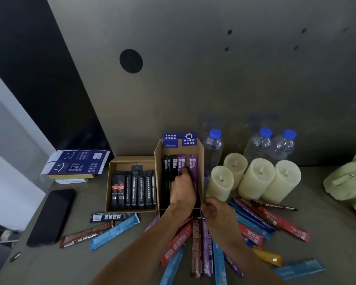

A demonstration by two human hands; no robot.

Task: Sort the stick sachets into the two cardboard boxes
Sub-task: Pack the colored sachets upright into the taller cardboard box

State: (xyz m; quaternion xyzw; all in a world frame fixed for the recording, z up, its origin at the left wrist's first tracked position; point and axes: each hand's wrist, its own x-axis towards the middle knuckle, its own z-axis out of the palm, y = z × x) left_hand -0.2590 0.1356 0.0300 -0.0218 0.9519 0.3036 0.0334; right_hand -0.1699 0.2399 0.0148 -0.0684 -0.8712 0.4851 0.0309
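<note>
**Sachet sorting at two cardboard boxes, head view**

Centre of frame: the right cardboard box, the taller of the two, stands open. Black sachets and two purple ones lie side by side at its far end. The left hand reaches into this box from below, its fingers bent down around a purple sachet. The right hand sits at the box's near right corner with fingers curled; motion blur leaves it unclear whether they grasp the box edge, a sachet or nothing.

Just beside it on the left, the left cardboard box lies flat and holds a row of dark sachets.

Lower centre and lower right: loose sachets in red, blue, purple, brown and yellow fan out on the grey table beneath both forearms.

Lower left: three further sachets, black, brown and blue, lie near a dark phone.

Right of the boxes: four pale candles stand in front of three clear bottles, and a green bag sits at the right edge
</note>
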